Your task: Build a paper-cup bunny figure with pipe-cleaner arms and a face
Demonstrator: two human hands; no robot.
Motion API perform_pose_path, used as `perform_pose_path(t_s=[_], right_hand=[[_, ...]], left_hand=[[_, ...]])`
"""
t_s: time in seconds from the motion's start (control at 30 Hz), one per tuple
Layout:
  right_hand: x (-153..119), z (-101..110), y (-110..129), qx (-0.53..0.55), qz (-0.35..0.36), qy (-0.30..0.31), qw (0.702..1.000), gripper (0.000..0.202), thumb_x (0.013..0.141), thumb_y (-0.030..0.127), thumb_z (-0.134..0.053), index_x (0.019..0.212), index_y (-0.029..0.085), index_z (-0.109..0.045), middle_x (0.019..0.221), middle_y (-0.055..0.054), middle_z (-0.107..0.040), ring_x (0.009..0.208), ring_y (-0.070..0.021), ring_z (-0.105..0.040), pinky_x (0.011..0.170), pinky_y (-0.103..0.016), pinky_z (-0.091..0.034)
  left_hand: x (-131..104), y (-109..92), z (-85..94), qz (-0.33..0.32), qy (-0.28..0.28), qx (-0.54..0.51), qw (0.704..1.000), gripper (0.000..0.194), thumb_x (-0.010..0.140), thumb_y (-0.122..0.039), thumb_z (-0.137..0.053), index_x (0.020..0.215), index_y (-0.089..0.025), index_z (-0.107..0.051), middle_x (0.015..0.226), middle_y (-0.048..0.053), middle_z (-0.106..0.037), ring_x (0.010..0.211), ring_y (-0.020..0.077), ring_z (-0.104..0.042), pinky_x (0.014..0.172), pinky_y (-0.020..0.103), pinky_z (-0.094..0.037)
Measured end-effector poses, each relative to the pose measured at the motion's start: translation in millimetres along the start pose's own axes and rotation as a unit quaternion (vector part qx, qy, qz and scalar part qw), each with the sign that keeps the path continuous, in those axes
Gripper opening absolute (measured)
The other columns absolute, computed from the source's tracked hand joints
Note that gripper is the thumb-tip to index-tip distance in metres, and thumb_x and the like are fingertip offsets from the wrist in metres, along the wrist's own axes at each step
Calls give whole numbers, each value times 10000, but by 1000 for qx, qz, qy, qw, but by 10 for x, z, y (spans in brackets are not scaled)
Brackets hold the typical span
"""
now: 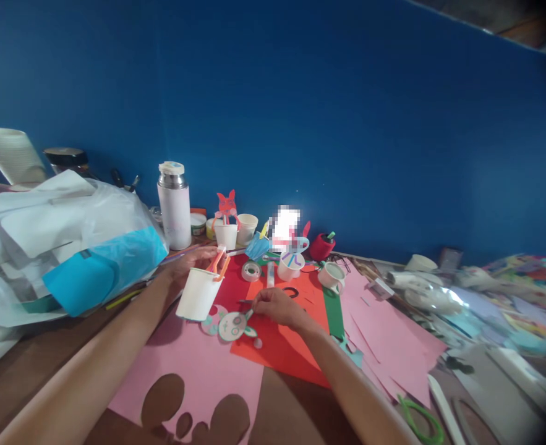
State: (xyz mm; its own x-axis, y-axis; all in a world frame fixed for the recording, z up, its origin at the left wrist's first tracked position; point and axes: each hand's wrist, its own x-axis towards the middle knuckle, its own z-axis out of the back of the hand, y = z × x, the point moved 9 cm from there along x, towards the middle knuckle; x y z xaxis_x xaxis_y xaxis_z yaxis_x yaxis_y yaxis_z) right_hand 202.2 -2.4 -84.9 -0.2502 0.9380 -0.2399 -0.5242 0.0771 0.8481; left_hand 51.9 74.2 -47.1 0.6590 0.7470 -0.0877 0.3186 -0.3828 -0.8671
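My left hand point(190, 266) is closed at the orange pipe-cleaner strips point(221, 267) that rise from a tilted white paper cup point(200, 295). Below and right of that cup, a white paper bunny face point(232, 327) with green outlines hangs just over the pink and red sheets. My right hand point(275, 305) pinches one of the bunny's ears between thumb and fingers. A pink paper piece with green marks point(213, 319) shows partly behind the face.
Behind stand a flask point(174, 210), a cup with a red paper figure point(227, 237), a tape roll point(251, 271), another decorated cup point(291, 267) and a mug point(332, 277). Plastic-bagged paper point(78, 241) fills the left; pink sheets point(384, 327) and scraps lie right.
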Motion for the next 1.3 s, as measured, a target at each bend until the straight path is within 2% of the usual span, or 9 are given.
perform_pose_path(t_s=[0.27, 0.43, 0.53, 0.63, 0.67, 0.83, 1.03, 1.13, 1.3], right_hand=[[-42, 121, 128, -111, 48, -89, 989, 105, 685, 179, -485, 658, 169, -586, 600, 17, -574, 554, -101, -492, 483, -196, -323], [-71, 159, 176, -4, 55, -68, 996, 69, 718, 196, -463, 699, 184, -528, 619, 17, -595, 564, -115, -557, 496, -204, -385], [-92, 277, 215, 86, 70, -85, 990, 33, 738, 214, -455, 721, 197, -477, 642, 15, -617, 610, -134, -613, 537, -223, -444], [-101, 419, 221, 117, 80, -117, 983, 38, 744, 233, -459, 734, 197, -467, 644, 9, -629, 588, -138, -620, 539, -238, -465], [-101, 463, 219, 116, 84, -130, 981, 44, 741, 238, -465, 734, 195, -469, 644, 8, -630, 573, -136, -615, 538, -240, -467], [-83, 539, 181, 103, 91, -165, 977, 63, 735, 253, -469, 718, 193, -468, 633, 10, -616, 587, -135, -604, 546, -239, -466], [-75, 494, 193, 53, 105, -189, 975, 80, 749, 252, -459, 719, 184, -489, 637, 11, -600, 604, -123, -582, 538, -215, -430], [-91, 513, 209, 100, 112, -216, 965, 133, 771, 295, -465, 802, 172, -505, 673, -5, -597, 620, -125, -571, 554, -221, -438], [-147, 581, 157, 189, 94, -280, 936, 390, 784, 465, -454, 1024, 158, -470, 846, -64, -603, 692, -144, -569, 518, -217, -429]], left_hand=[[-19, 121, -140, 35, 16, 16, 999, 131, 731, -161, -510, 833, -117, -582, 697, 68, -639, 608, 154, -579, 529, 231, -433], [-41, 140, -229, 56, 21, 44, 997, 115, 713, -174, -526, 774, -114, -604, 694, 73, -637, 587, 154, -585, 523, 239, -448], [-68, 162, -345, 80, 66, 67, 992, 183, 718, -194, -527, 854, -100, -604, 635, 61, -619, 517, 149, -569, 477, 247, -445], [-83, 223, -421, 104, 101, 67, 987, 251, 726, -200, -522, 949, -105, -587, 684, 69, -633, 556, 170, -590, 517, 287, -465], [-72, 239, -405, 104, 94, 66, 988, 243, 717, -194, -532, 938, -110, -590, 701, 67, -638, 581, 175, -597, 543, 295, -470], [19, 343, -138, 94, -21, 111, 989, 144, 623, -142, -625, 765, -124, -610, 689, 36, -653, 579, 144, -594, 554, 237, -444], [30, 451, -158, 125, -10, 135, 983, 197, 629, -214, -654, 799, -118, -632, 712, 55, -668, 599, 151, -600, 551, 227, -427], [44, 450, -190, 118, -7, 138, 983, 214, 640, -229, -658, 817, -110, -639, 724, 66, -673, 614, 153, -606, 568, 226, -433], [108, 422, -173, 78, -24, 88, 993, 229, 670, -221, -642, 857, -91, -626, 764, 88, -671, 652, 160, -618, 611, 238, -456]])
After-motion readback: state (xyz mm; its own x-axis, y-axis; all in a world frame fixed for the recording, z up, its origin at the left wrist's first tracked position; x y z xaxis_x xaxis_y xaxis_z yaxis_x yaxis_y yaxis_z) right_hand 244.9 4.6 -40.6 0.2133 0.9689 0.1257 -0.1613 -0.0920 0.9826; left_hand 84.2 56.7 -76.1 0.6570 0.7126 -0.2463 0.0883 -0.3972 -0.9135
